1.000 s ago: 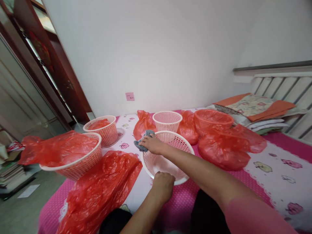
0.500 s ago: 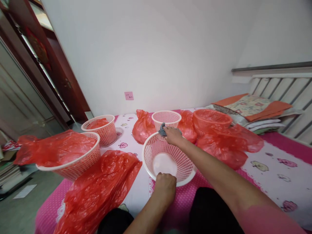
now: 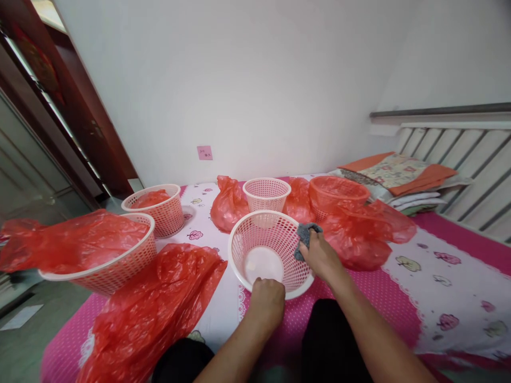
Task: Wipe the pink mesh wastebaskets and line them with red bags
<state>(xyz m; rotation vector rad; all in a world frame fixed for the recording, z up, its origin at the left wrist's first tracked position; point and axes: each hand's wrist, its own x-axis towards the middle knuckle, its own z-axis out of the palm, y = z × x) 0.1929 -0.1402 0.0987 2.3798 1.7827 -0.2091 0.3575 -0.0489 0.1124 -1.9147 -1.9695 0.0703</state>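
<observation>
Head view: the basket [image 3: 271,251] sits on the bed [image 3: 393,311] in front of the person, with a hand at each of two places on its rim [image 3: 265,213].
Left hand [image 3: 268,303]: at the near edge, fingers curled down over the rim, knuckles up; fingertips hidden.
Right hand [image 3: 321,256]: at the right edge, fingers closed on the cloth [image 3: 306,236], with little gap left.
Cloth: grey, bunched, against the right part of the rim; how much hangs outside cannot be told.
Basket from the fingers: straight ahead of the left ones, to the left of the right ones.
Long axis: none in the round mouth, which opens up and seems to lean toward the person.
Arc between hands: the near-right part of the rim, judged the shorter way round; the longer way passes the left and far edges.
Nearer hand: both are at the basket; the left is closer to the body, the right closer to the right bag [image 3: 355,247].
Around it: the small basket [image 3: 266,203] just behind the far edge, touching or apart unclear; the red bag [image 3: 163,298] near on the left.
</observation>
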